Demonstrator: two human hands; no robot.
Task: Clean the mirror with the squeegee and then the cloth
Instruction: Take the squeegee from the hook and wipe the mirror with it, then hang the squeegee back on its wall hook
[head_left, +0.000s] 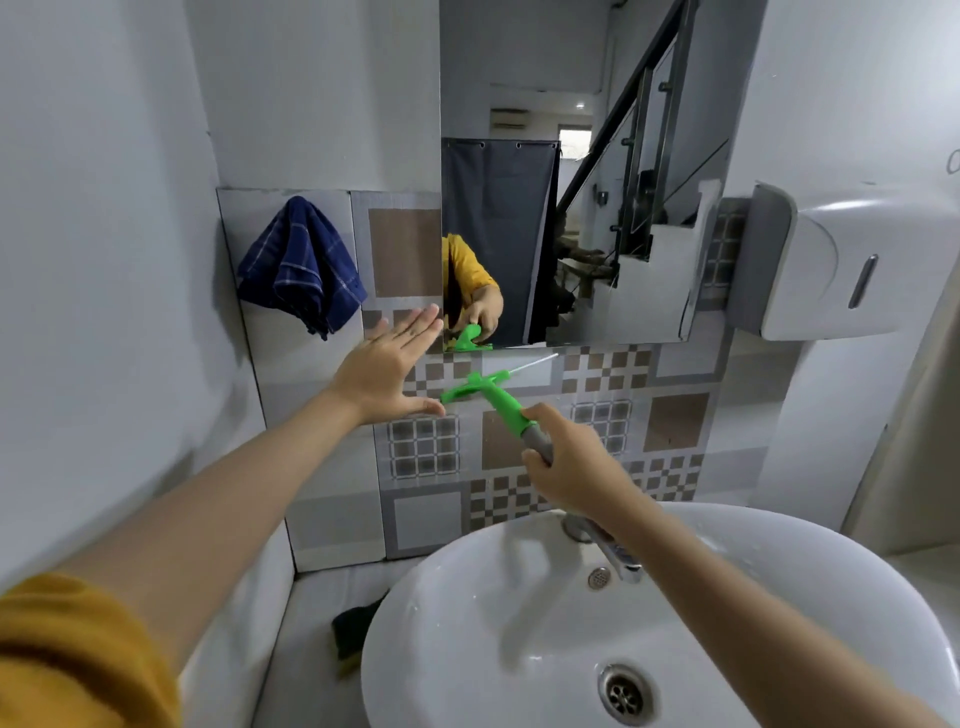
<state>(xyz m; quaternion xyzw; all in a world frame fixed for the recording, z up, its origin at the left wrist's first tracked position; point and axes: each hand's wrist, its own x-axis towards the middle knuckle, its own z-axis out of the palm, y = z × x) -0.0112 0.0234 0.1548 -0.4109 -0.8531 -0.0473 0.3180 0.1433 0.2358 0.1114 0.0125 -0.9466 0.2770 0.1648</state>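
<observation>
The mirror (587, 171) hangs on the wall above the sink. A green squeegee (485, 391) with a grey grip is held below the mirror's lower left corner, in front of the patterned tiles. My right hand (574, 462) grips its handle. My left hand (387, 369) is stretched out flat with straight fingers beside the squeegee head, near the mirror's left edge, holding nothing. A dark blue checked cloth (301, 267) hangs on the tiled wall at the left.
A white sink (779, 566) with a metal tap (605, 545) sits below my arms. A white paper dispenser (841, 260) juts from the right wall. A dark sponge (353, 631) lies on the ledge left of the sink.
</observation>
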